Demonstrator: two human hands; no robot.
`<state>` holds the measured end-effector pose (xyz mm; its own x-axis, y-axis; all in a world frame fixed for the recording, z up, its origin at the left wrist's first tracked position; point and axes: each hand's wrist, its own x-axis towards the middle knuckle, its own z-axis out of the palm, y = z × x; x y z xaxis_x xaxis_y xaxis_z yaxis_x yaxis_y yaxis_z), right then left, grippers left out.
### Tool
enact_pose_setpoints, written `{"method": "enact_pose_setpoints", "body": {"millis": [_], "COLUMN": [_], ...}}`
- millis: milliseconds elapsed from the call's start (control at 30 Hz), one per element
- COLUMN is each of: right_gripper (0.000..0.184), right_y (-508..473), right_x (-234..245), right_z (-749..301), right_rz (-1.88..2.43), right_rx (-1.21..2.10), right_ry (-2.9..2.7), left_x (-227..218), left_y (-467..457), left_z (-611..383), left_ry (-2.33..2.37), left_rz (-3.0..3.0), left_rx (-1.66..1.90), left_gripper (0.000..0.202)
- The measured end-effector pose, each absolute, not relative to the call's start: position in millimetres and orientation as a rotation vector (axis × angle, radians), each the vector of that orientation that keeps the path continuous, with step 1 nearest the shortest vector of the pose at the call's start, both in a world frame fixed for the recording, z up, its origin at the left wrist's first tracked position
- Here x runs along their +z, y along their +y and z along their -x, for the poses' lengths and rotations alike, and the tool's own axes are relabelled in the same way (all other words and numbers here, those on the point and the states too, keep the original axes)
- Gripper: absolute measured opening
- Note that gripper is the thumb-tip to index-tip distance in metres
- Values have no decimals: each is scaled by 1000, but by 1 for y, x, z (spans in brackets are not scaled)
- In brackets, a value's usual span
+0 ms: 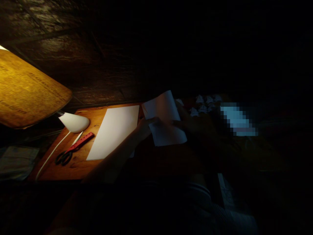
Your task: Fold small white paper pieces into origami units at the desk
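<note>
Glowing at the left is a tilted yellow lampshade (31,88) with blurred lettering, its white lamp base (75,122) standing on the wooden table (78,171) and a white cord (52,152) trailing toward the near edge. Just beside the cord I see the dark handles of some scissors (65,158), touching a red strip (79,143) with dark marks, and a slim white stick (77,138) lies along the strip's far side. Next, to the right, white paper (117,130) lies flat in the lamplight, the person's left forearm crossing over its near right part. The left hand (144,128) grips the left side of a sheet of paper (165,109), which is raised and curved above the middle of the table. The right hand (186,122), deep in shadow, grasps the sheet's right side, a finger over its face. Beyond it, at the far right of the table, sit several small pale folded shapes (201,108).
</note>
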<state>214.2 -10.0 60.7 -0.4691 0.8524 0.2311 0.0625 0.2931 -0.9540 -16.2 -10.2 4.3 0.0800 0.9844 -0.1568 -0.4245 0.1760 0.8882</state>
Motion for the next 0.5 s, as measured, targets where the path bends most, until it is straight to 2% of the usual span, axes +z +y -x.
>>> {"method": "enact_pose_setpoints", "body": {"millis": [100,233,500], "right_gripper": [100,99,87], "right_y": [-8,-5,5], "right_x": [57,52,32], "right_z": [-214,-215,-211], "right_rz": [771,773,1009], "right_rx": [1292,1321,1349], "right_ry": [-1778,-1759,-1633], "left_x": [5,3,4], "left_y": [-8,-7,-6], "left_z": [19,21,18], "left_ry": [918,957,992], "left_rz": [-751,-723,-753], "left_rx": [1208,1182,1386], "left_gripper": [33,26,39]}}
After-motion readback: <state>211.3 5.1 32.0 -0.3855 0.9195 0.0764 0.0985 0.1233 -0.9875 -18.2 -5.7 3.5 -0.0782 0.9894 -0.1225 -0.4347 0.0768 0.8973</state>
